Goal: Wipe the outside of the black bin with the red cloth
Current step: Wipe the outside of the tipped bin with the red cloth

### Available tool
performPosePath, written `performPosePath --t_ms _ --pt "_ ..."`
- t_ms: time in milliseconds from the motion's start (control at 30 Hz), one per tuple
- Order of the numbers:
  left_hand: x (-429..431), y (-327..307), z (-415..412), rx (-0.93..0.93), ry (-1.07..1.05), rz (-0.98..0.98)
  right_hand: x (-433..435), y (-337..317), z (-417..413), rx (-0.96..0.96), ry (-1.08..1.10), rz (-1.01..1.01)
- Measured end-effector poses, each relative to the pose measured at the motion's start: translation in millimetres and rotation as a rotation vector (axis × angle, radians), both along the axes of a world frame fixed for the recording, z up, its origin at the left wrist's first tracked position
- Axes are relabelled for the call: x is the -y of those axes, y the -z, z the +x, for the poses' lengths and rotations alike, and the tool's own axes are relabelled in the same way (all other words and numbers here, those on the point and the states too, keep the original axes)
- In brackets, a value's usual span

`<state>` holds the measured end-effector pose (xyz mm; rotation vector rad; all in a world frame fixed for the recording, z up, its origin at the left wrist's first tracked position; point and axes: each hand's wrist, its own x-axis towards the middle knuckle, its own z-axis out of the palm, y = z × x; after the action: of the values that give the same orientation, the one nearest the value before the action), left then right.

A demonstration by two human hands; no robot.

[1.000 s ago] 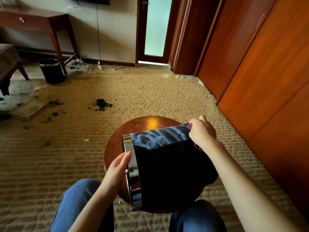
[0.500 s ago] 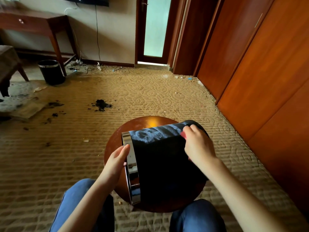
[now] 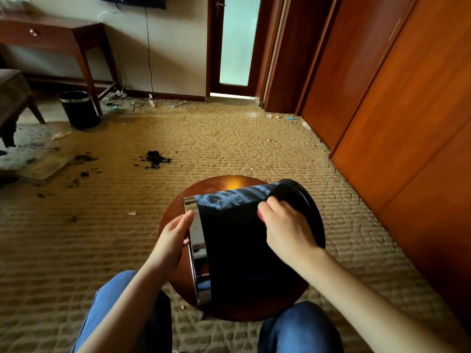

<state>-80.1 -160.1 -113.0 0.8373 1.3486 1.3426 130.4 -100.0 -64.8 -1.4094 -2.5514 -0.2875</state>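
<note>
The head view is the only one, and everything is placed from the black bin, which lies on its side on a small round wooden worktop between the person's knees. Its mouth, ringed by a chrome rim, faces left, and its base is turned toward the wooden wardrobe doors on the right. The left grip is released, with fingers laid straight against the chrome rim at the bin's mouth, which seems to steady the bin. The right grip rests on top of the bin near its base, fingers curled over the red cloth; only a thin red sliver shows at the knuckles, so how the cloth is folded cannot be told. The wiping looks to be under way along the bin's upper side. The next move probably calls for drawing the cloth along the wall while the left grip turns the bin to bring up the underside resting on the worktop. The bin's wall is matt black with a mottled, dusty-looking sheen on the upper far side, and the rim is mirror-bright. Well beyond the bin's mouth, a second black bin stands upright on the patterned carpet.
</note>
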Motion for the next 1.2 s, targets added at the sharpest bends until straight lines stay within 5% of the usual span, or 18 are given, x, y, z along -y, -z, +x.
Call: performPosePath --t_ms 333,533,733,967,1200 --pt "34 15 12 0.023 0.052 -0.021 -63 -19 26 0.071 0.291 -0.064" --pt "19 4 8 0.001 0.004 0.029 -19 -7 7 -0.136 0.108 -0.010" --pt "12 1 11 0.067 -0.031 0.002 10 2 -7 -0.124 -0.058 -0.010" --pt "52 14 22 0.164 0.089 -0.005 -58 -21 32 -0.022 0.359 -0.106" --pt "19 5 7 0.123 0.018 -0.007 -1 -10 -9 -0.187 0.066 -0.085"
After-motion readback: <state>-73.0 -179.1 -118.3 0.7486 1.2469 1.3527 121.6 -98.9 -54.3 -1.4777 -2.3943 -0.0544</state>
